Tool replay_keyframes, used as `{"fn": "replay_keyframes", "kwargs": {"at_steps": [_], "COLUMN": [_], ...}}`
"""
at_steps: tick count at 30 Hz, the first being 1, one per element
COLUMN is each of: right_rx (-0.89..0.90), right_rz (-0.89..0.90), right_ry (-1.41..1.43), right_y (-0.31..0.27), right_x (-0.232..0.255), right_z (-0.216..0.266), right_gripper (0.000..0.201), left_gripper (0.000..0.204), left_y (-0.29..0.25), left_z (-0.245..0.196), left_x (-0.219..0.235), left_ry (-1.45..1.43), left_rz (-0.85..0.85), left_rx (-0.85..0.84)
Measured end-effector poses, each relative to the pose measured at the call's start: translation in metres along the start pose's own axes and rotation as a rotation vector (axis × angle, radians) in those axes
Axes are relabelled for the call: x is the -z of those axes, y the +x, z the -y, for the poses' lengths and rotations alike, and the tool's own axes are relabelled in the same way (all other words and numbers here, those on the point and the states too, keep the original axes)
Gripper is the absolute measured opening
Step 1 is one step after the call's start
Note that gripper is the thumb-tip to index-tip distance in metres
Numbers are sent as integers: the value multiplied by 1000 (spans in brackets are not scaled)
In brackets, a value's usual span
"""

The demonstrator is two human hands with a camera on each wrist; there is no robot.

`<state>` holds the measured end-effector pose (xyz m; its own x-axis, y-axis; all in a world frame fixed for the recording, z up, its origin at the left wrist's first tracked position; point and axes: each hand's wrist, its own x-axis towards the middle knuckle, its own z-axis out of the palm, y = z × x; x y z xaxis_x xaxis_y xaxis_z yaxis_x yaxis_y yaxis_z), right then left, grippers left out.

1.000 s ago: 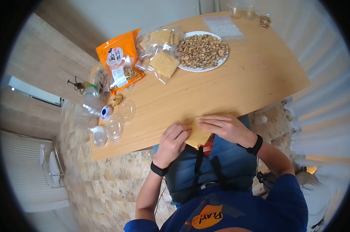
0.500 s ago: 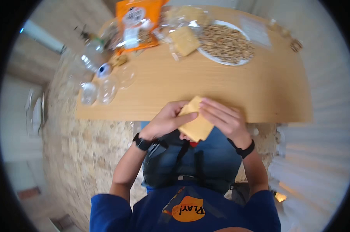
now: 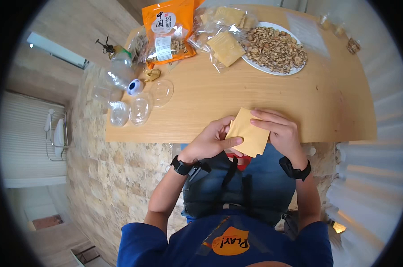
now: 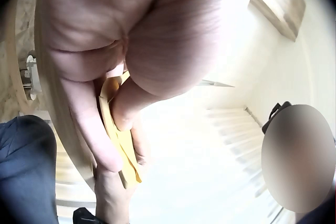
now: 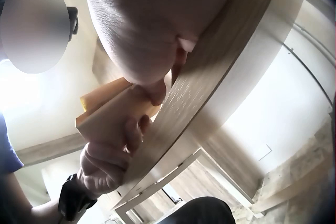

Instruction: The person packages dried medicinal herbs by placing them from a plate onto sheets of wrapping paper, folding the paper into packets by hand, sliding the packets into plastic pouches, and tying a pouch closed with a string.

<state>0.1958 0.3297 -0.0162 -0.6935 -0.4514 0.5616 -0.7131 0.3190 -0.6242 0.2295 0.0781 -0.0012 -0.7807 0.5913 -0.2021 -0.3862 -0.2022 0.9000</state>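
Note:
In the head view, a small stack of yellow-tan paper bags (image 3: 254, 133) is held between both hands at the table's front edge. My left hand (image 3: 210, 141) grips its left side, thumb lying on the top face and fingers underneath. The right hand (image 3: 282, 132) pinches the right side, with fingers over the upper face; in the right wrist view its thumb (image 5: 156, 94) presses the underside. The left wrist view shows the bags (image 4: 119, 148) edge-on, with a folded, slightly gaping end near the left palm.
A white plate (image 3: 272, 72) of dried slices stands at the back. Beside it lie clear packs of similar tan bags (image 3: 227, 48) and an orange pouch (image 3: 179, 13). At left are clear plastic lids (image 3: 140, 111), a spray bottle (image 3: 120, 71) and a white-and-blue round object (image 3: 135, 86).
The hands have lifted the bags from near the lap to over the table's front edge. My left hand has turned, bringing its thumb on top. The head view has shifted too.

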Motion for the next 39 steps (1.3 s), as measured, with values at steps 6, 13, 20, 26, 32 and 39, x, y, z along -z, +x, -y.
{"fn": "replay_keyframes", "kwargs": {"at_steps": [6,13,20,26,32,39], "right_rx": [-211,-327,-250,-480,-435,-375], "right_rz": [-125,-82,2,202,-9,-135], "right_ry": [107,-275,-781,-847,-1018,-972], "right_y": [6,70,106,121,125,117], "right_x": [21,123,185,204,221,232], "right_z": [4,-33,-211,-211,-195,-172], "right_gripper": [39,42,33,26,25,16], "left_gripper": [45,42,38,40,42,42], "left_y": [-1,2,1,-4,2,1], "left_z": [-5,-2,1,2,3,4], "left_x": [-3,23,20,20,24,24], "left_ry": [152,61,113,78,53,73], "left_rz": [-172,-286,-310,-323,-272,-271], "left_rx": [-78,-226,-293,-321,-314,-322]}}
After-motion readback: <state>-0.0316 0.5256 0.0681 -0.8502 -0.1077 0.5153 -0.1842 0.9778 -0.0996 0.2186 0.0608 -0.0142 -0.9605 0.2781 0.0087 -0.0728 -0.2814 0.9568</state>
